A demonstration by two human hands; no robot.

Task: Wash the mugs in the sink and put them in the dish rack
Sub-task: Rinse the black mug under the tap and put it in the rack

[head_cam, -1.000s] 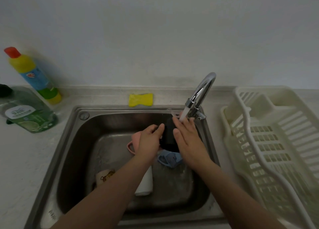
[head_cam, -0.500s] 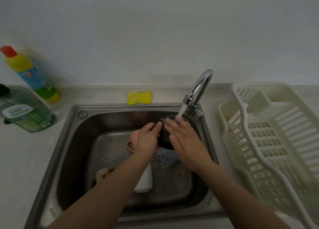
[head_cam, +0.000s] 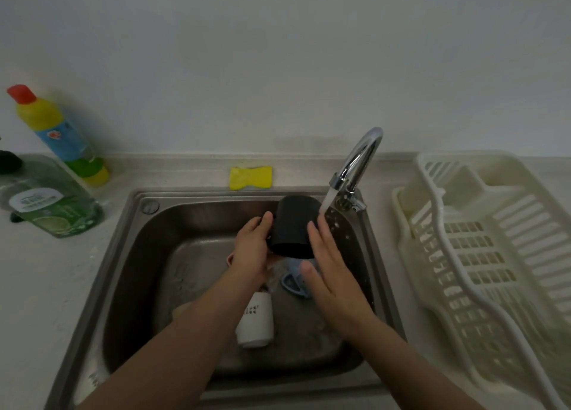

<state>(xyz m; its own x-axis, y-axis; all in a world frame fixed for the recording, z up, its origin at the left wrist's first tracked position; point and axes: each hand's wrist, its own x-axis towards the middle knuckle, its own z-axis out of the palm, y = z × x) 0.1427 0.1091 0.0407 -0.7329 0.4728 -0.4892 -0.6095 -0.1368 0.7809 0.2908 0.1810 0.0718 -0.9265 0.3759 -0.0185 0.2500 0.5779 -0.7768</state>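
A black mug point(head_cam: 294, 225) is tipped mouth-down over the steel sink point(head_cam: 129, 255), just left of the running water. My left hand point(head_cam: 251, 249) grips it at its left side, where the handle is hidden. My right hand point(head_cam: 332, 273) is flat with straight fingers beside the mug's right wall, under the stream. Below lie a white mug point(head_cam: 256, 320) on its side, a blue mug point(head_cam: 293, 281) and a pink mug point(head_cam: 230, 259), mostly hidden by my left hand. A cream dish rack point(head_cam: 482, 255) stands to the right, with nothing in it.
The chrome tap point(head_cam: 358, 162) runs at the sink's back right corner. A yellow sponge point(head_cam: 251, 178) lies behind the sink. A yellow cleaner bottle point(head_cam: 58, 134) and a green dish soap bottle point(head_cam: 52, 205) stand on the left counter.
The black mug has been turned from upright under the tap to mouth-down, and water pours out of it. My right hand slid from its rim to its right side.
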